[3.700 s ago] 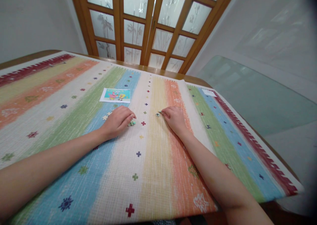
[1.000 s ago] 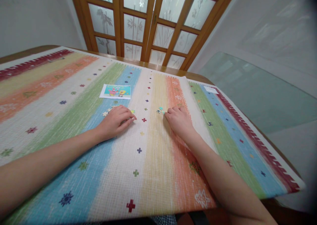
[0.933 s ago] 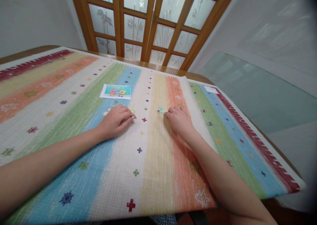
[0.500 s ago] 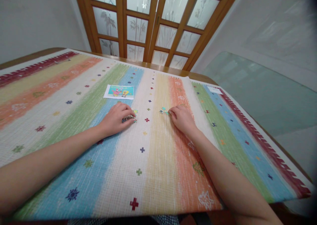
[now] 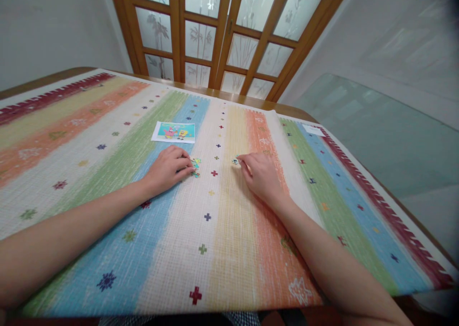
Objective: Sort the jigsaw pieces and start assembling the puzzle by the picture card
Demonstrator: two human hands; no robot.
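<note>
My left hand rests on the cloth with its fingers closed on a small cluster of jigsaw pieces, coloured green, yellow and teal. Part of the cluster is hidden beneath the fingers. Across the white stripe, my right hand is pinched, thumb and forefinger together, at a small dark-and-white jigsaw piece on the yellow stripe. How much of that piece lies in the fingertips is hard to see. Just beyond my left hand lies a printed cartoon picture with a pink and a yellow figure.
A striped, patterned tablecloth covers the wooden table. Near the far right edge lies a white paper slip. A glass panel leans by the right wall, and wooden glazed doors stand behind the table.
My right hand has shifted slightly left over the small pieces, and the teal bits by its fingertips are now out of sight. My left fingers have moved back a little, showing more of the cluster.
</note>
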